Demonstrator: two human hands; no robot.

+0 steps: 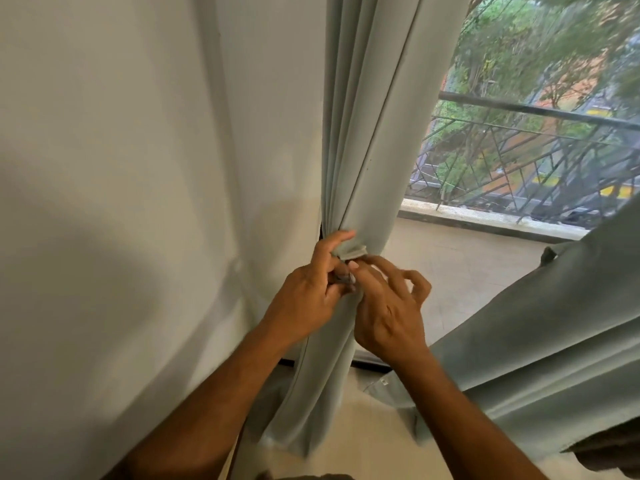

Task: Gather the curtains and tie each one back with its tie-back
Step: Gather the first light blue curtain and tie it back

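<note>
Daylight from window (519, 116) at right | soft shadows on wall (104, 202) | edges bowed, foliage blurred
</note>
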